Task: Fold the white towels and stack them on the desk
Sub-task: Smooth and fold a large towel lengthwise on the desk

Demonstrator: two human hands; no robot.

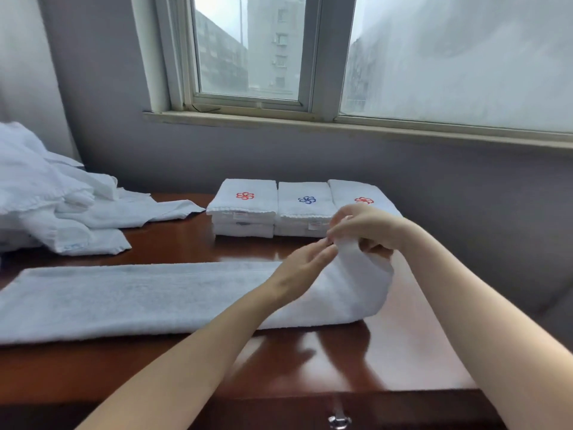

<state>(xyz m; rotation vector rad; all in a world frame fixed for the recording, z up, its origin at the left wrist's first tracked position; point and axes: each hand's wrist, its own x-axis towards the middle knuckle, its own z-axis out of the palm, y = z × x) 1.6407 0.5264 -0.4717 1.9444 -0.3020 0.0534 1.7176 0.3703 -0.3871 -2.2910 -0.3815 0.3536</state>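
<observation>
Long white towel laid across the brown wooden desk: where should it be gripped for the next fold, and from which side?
Grip the long white towel at its right short edge, near both corners, coming from above on the right. That end curls up off the brown wooden desk, where the right hand pinches it and the left hand meets it; the rest lies flat leftward.

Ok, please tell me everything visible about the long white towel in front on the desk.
The long towel is white terry-like cloth, folded into a narrow strip lying flat across the brown desk. Its right end is lifted and curled over; the right hand pinches that end, the left hand touches it.
</observation>
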